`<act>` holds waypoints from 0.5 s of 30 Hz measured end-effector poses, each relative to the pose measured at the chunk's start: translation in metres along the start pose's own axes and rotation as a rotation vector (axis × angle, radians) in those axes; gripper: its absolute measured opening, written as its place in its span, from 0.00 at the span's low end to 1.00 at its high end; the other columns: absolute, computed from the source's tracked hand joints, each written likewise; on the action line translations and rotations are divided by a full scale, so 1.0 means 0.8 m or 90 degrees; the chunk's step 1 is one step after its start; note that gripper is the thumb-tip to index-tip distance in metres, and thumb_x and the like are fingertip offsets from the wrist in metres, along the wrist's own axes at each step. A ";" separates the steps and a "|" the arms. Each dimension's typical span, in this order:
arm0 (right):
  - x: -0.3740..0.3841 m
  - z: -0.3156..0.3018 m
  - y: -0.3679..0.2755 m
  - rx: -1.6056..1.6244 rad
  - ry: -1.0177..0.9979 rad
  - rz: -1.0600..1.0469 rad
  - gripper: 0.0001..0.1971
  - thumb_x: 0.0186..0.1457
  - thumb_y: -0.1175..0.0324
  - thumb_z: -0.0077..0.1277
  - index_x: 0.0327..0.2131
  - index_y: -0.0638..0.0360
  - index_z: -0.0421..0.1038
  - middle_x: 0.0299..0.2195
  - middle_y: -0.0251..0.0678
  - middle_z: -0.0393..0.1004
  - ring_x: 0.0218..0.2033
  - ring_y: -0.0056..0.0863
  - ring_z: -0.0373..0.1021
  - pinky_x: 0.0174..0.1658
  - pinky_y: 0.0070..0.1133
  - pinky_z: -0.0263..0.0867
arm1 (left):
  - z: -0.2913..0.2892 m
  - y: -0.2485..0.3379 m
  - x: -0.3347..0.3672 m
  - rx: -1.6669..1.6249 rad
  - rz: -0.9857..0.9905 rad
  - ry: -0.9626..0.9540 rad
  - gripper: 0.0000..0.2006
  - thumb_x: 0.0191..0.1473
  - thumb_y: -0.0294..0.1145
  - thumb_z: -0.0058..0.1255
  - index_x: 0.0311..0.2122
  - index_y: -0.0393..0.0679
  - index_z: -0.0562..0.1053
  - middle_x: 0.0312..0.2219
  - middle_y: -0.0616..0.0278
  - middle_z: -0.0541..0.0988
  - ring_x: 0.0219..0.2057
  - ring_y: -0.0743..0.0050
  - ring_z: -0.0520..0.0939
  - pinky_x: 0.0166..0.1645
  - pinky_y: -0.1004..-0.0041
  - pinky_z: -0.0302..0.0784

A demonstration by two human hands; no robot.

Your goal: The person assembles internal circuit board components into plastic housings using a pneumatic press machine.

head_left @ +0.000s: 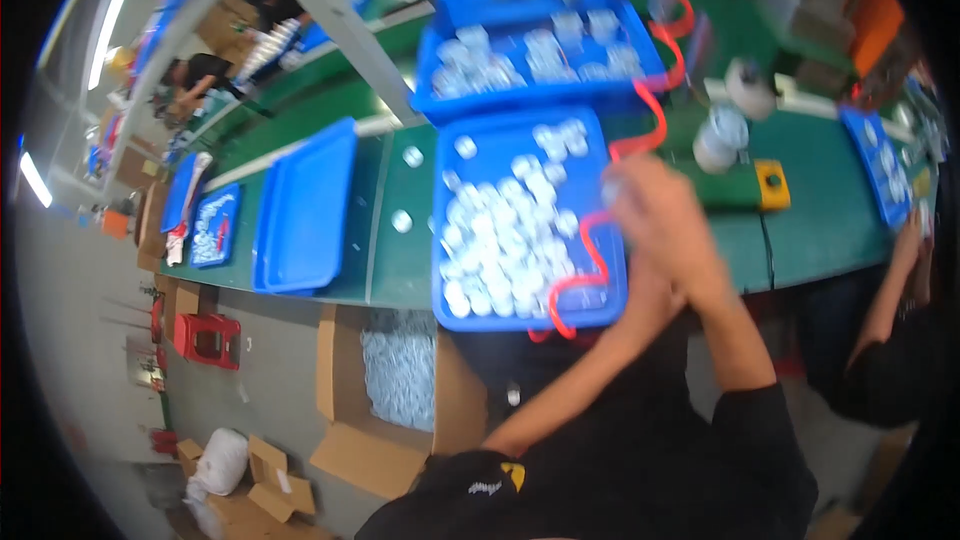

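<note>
My right hand (660, 210) is raised over the right edge of a blue tray (606, 140), its fingers curled together and blurred. A small greyish thing shows at its fingertips, too smeared to name. Just below it, my left hand (648, 298) is near the tray's lower right corner; its fingers are hidden behind the right hand and wrist. Many small white round parts (505, 240) lie heaped in the tray. A red coiled hose (655, 110) comes down from the upper right, passes by my right hand and hangs across the tray's front edge.
Behind stands a deeper blue bin (540, 95) with more white parts. An empty-looking blue tray (305, 205) sits left on the green bench (395, 270). Rightward are a white bottle-like thing (722, 138), a yellow control box (771, 185) and another person's hands (912, 240). A carton (375, 455) stands below.
</note>
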State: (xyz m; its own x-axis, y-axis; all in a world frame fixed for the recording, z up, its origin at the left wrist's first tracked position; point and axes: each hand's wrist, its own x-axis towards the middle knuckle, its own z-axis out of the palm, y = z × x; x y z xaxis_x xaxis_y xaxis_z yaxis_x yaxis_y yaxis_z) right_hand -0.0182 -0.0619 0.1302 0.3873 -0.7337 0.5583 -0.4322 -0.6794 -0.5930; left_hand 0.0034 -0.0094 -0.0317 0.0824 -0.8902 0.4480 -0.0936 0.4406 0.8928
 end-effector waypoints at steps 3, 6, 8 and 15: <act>-0.037 -0.059 0.018 0.088 0.067 0.266 0.11 0.61 0.76 0.54 0.46 0.67 0.75 0.31 0.41 0.79 0.29 0.24 0.75 0.34 0.23 0.71 | -0.033 0.043 0.017 0.222 0.063 -0.039 0.33 0.40 0.28 0.71 0.53 0.37 0.70 0.45 0.44 0.74 0.46 0.38 0.74 0.50 0.50 0.68; -0.089 -0.080 0.050 0.201 0.108 0.397 0.11 0.63 0.73 0.55 0.47 0.68 0.76 0.29 0.33 0.78 0.28 0.15 0.71 0.31 0.18 0.68 | -0.039 0.053 0.027 0.231 0.087 -0.032 0.32 0.41 0.28 0.74 0.52 0.34 0.71 0.43 0.45 0.75 0.46 0.40 0.75 0.52 0.54 0.72; -0.121 -0.084 0.058 0.196 0.087 0.410 0.10 0.64 0.73 0.55 0.46 0.68 0.76 0.30 0.31 0.75 0.27 0.15 0.70 0.29 0.17 0.66 | -0.035 0.049 0.023 0.244 0.076 -0.035 0.32 0.41 0.28 0.74 0.52 0.35 0.71 0.44 0.46 0.75 0.47 0.41 0.76 0.52 0.54 0.72; -0.145 -0.078 0.042 0.246 0.079 0.398 0.10 0.64 0.75 0.55 0.46 0.69 0.77 0.40 0.34 0.72 0.34 0.17 0.71 0.34 0.17 0.66 | -0.029 0.049 0.011 0.231 0.059 -0.051 0.32 0.42 0.26 0.72 0.53 0.36 0.70 0.46 0.48 0.75 0.48 0.43 0.76 0.53 0.54 0.71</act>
State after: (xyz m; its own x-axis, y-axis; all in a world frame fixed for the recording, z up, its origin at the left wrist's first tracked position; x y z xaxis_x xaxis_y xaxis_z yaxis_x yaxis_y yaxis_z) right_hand -0.1286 0.0014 0.0819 0.0587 -0.9935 0.0972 -0.2159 -0.1077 -0.9704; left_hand 0.0233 0.0028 0.0080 -0.0194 -0.8608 0.5086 -0.4438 0.4632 0.7671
